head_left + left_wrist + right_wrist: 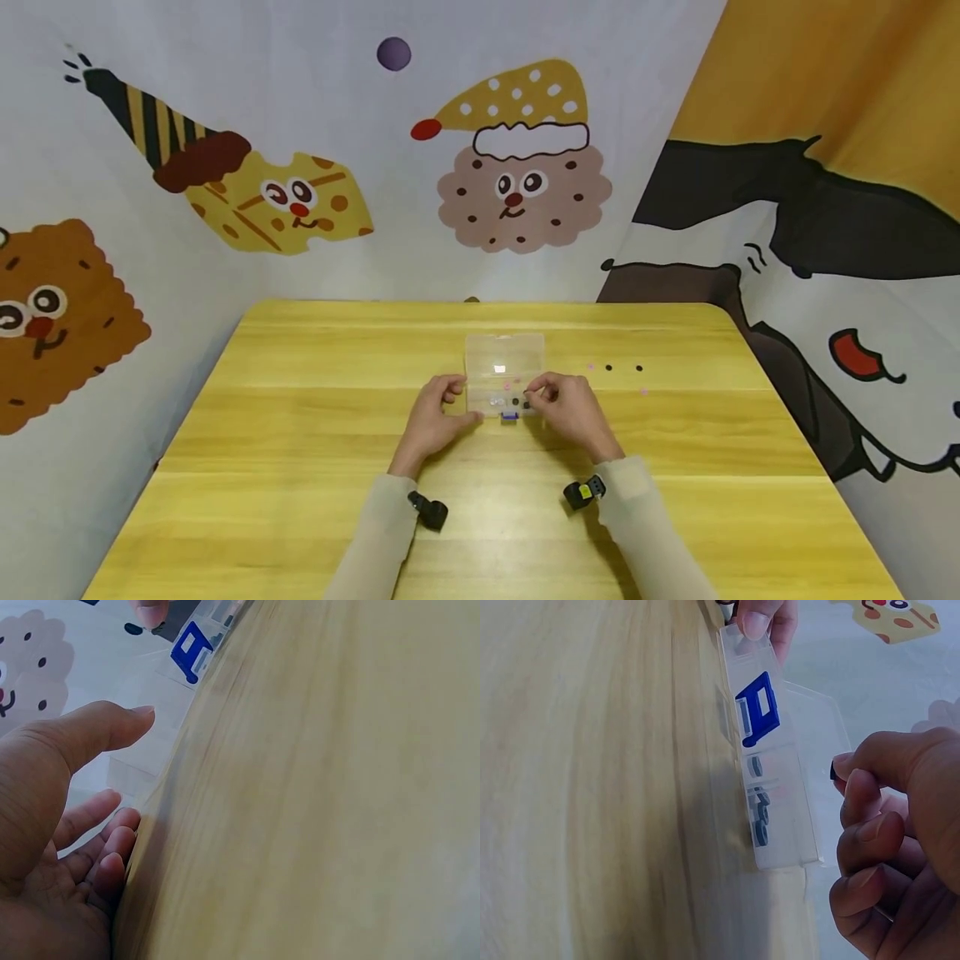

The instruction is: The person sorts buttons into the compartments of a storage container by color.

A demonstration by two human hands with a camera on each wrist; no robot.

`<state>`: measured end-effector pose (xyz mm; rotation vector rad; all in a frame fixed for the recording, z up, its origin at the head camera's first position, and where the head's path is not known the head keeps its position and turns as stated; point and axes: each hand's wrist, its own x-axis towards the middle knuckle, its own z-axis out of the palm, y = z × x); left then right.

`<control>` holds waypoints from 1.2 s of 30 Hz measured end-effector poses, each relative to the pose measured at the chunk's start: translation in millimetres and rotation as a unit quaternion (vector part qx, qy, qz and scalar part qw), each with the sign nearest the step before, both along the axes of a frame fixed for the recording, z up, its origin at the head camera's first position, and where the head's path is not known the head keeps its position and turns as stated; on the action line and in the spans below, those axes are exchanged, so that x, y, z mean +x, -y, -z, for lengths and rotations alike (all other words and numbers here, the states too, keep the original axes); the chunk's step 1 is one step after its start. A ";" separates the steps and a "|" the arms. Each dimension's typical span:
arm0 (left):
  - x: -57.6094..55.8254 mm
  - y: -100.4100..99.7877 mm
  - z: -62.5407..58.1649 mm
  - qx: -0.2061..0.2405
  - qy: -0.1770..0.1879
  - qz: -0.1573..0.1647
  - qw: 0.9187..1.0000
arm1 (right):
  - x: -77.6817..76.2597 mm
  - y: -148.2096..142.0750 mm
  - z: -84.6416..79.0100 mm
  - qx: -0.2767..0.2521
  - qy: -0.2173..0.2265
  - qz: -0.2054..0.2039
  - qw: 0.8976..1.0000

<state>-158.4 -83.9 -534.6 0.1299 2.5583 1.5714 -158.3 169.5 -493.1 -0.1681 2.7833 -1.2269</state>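
In the head view, at centre, a clear box point(482, 395) with raised lid point(517, 354), gripped at its left end between thumb and fingers of the left hand point(437, 417). Over its right side, the right hand point(568, 407), fingertips together. At right, loose black and pink pieces point(609, 367) on the table point(300, 475). In the left wrist view, upper left, the box, cut off beyond its blue clasp point(190, 649). In the right wrist view, a black piece point(833, 772) pinched at right, mostly hidden; dark discs point(760, 825), blurred behind the box wall.

The yellow wood-grain tabletop point(285, 450) bears one open, clear plastic compartment box point(483, 377) with a blue latch point(509, 416) and, to its right, two small black discs point(609, 367) and two small pink discs point(644, 392).
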 end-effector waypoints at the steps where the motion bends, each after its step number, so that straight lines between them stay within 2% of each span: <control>1: 0.5 0.2 0.3 0.001 -0.001 0.002 1.000 | 0.4 0.5 0.7 0.000 0.001 -0.001 1.000; 8: 4.6 -1.4 1.0 0.016 0.002 0.000 1.000 | 4.5 -3.5 3.3 0.003 -0.015 -0.010 1.000; 14: 9.5 -1.0 3.9 0.012 0.012 -0.005 1.000 | 11.3 -13.5 4.6 0.009 -0.025 -0.005 1.000; 21: 14.8 1.4 5.8 0.015 0.005 -0.001 1.000 | 18.6 -28.8 7.1 0.014 -0.048 0.001 0.999; 36: 5.3 1.5 1.3 0.010 -0.009 0.005 1.000 | 14.3 -64.4 2.5 0.053 -0.102 0.011 0.993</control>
